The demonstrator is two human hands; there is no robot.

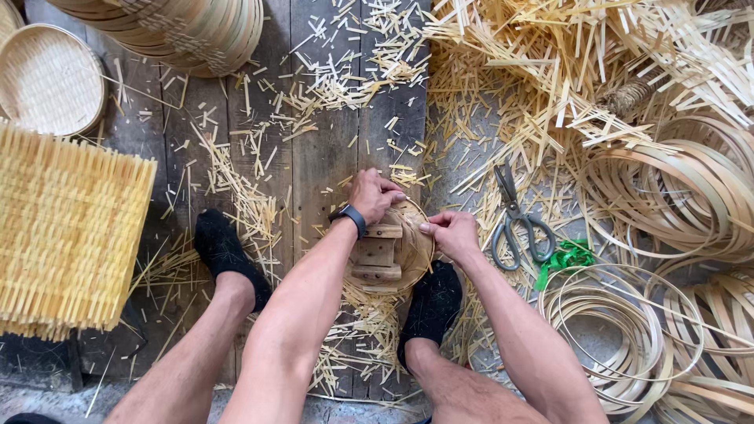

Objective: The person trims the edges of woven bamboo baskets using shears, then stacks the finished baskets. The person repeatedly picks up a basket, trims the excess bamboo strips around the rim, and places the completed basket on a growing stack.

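Looking down, I see my left hand (pixel 375 194) curled over the far rim of a small round bamboo basket (pixel 408 251), fingers clamped on it, a dark band on the wrist. My right hand (pixel 452 233) pinches the right rim, fingertips together. The basket sits on a wooden block (pixel 377 255) between my dark-socked feet. Scissors (pixel 518 224) lie just right, near coiled bamboo strips (pixel 675 196)

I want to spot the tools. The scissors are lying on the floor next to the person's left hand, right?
Not quite. In the head view the scissors do lie on the floor, but next to the right hand, not the left hand. Both hands are on the round bamboo basket.
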